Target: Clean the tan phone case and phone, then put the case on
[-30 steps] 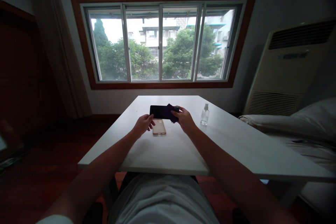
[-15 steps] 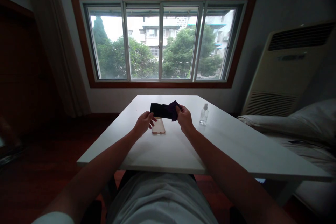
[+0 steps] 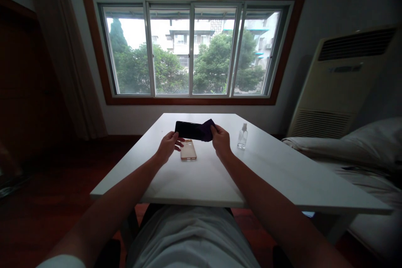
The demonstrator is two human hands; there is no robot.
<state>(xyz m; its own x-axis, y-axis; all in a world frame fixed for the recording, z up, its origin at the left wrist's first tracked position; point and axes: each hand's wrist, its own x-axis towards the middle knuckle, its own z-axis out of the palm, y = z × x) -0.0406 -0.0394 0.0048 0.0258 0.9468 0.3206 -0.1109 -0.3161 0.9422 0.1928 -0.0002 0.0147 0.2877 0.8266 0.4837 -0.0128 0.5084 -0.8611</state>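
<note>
A black smartphone [image 3: 188, 130] is held sideways above the table, its dark face toward me. My left hand [image 3: 168, 144] grips its left end, thumb on the near edge and the other fingers partly below. My right hand [image 3: 221, 139] pinches a dark purple cloth [image 3: 207, 130], which covers the phone's right end. How the right fingers sit behind the cloth is hidden. Under the phone, a clear phone case [image 3: 188, 150] with a pinkish rim lies on the table, close to my left fingertips.
A clear spray bottle [image 3: 242, 137] stands upright on the white table [image 3: 201, 184], right of my hands. Beyond the table is a wide window [image 3: 191, 52]. A floor-standing air conditioner [image 3: 342, 83] and a cloth-covered seat [image 3: 348, 150] are at the right.
My left hand and the phone have shifted slightly left, while the cloth stays near the phone's right end. The whole view has moved a little.
</note>
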